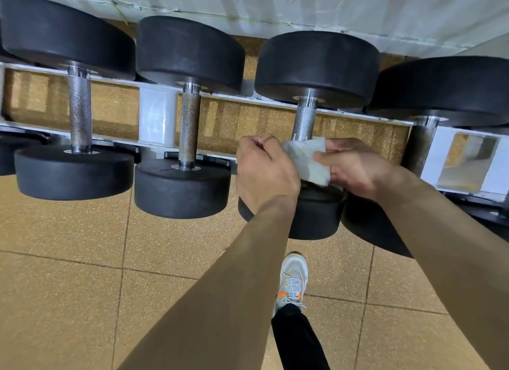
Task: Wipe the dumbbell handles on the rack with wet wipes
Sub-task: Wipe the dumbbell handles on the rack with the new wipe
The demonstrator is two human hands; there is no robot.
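Note:
Several black round-headed dumbbells lie across a white rack [157, 116], their knurled steel handles pointing toward me. Both hands hold one pale, folded wet wipe [308, 160] just in front of the near end of the third dumbbell's handle [305, 119]. My left hand [264, 171] pinches the wipe's left edge with curled fingers. My right hand [355, 168] holds its right side, thumb on top. The wipe hides the handle's near end. Two other handles [80, 108] [189, 127] stand bare to the left.
A larger dumbbell [440, 89] sits at the right, its handle partly behind my right forearm. A white wall runs behind the rack. Tan speckled floor tiles lie below, with my grey and orange shoe [292, 281] on them.

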